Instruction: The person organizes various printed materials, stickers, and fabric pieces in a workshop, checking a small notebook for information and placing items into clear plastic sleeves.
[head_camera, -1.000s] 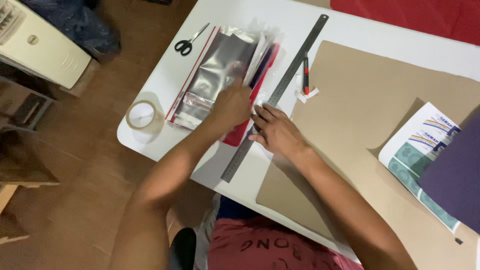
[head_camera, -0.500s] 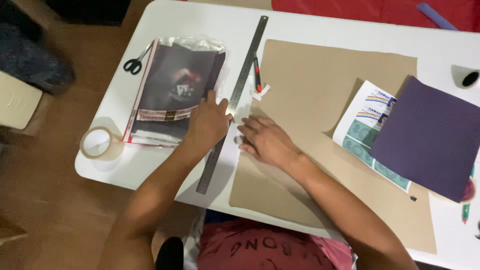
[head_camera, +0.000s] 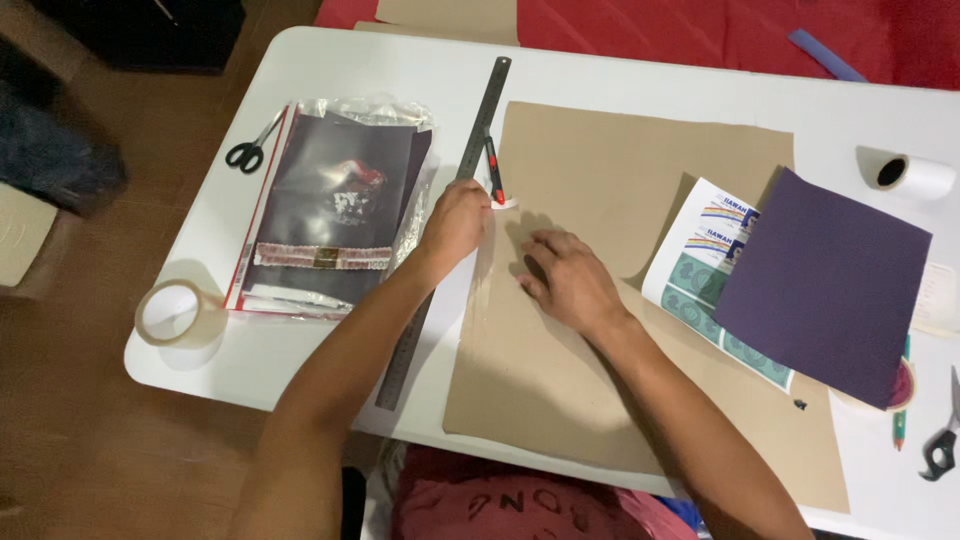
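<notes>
Shifting: L hand (head_camera: 455, 222) now by cutter (head_camera: 493, 170)

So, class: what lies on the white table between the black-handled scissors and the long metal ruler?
In the head view, a clear plastic sleeve holding dark sheets lies between black-handled scissors and long metal ruler.

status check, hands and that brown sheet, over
Left hand on steel ruler, beside red pen. Right hand flat on brown sheet. Purple card overlaps sheet's right side.

White worktop (head_camera: 300, 70) with rounded corners, brown wooden floor (head_camera: 70, 440) at left, red surface (head_camera: 640, 25) behind, dim light.
</notes>
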